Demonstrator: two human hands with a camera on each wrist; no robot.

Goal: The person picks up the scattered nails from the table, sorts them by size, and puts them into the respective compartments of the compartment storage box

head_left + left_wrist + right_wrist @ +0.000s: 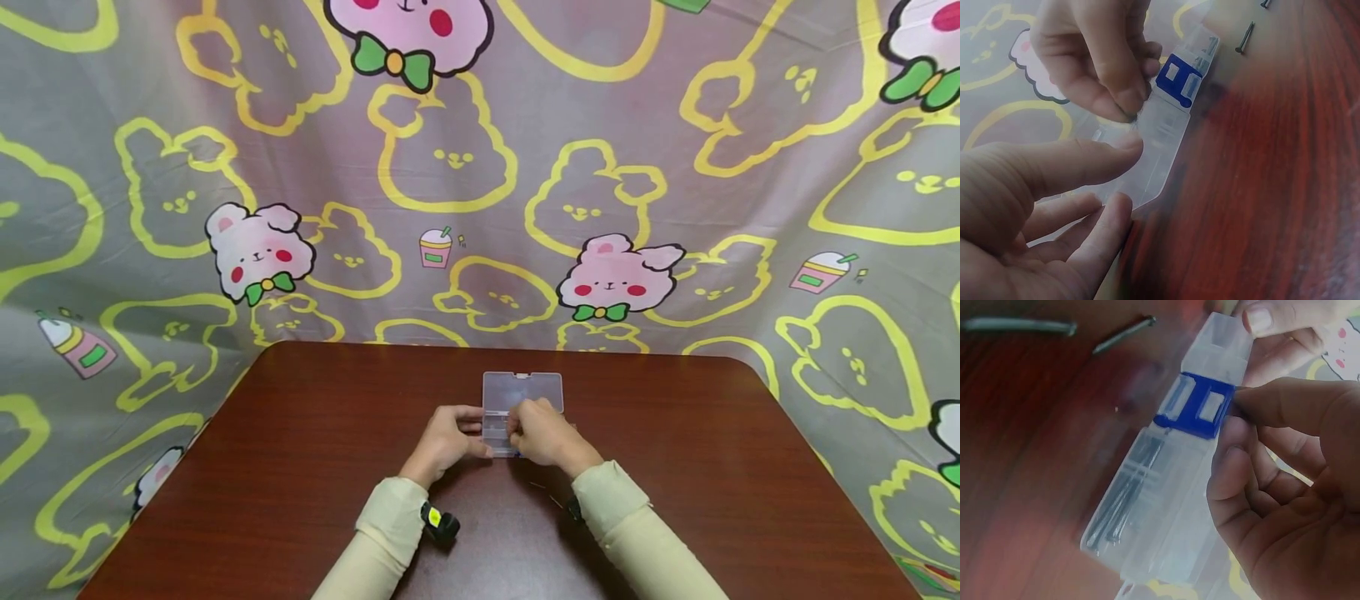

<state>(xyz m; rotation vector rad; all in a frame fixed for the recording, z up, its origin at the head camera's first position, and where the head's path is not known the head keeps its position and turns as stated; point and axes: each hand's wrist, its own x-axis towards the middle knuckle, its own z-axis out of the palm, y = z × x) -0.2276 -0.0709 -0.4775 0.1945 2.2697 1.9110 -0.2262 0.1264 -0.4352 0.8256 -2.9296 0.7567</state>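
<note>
A clear plastic box (495,432) with inner compartments lies on the table, its lid (536,386) raised at the far side. My left hand (447,439) holds the box's left end between thumb and fingers. Over the box, my right hand (546,431) has thumb and forefinger together; a small dark end, like a nail's, shows at their tips in the left wrist view, the rest hidden. The front carries a blue latch (1197,405). Several nails (1124,506) lie in the compartment at one end.
Loose nails (1124,334) lie on the brown table (337,433) in front of the box, near my right wrist. A patterned curtain (480,233) hangs behind the table and along both sides.
</note>
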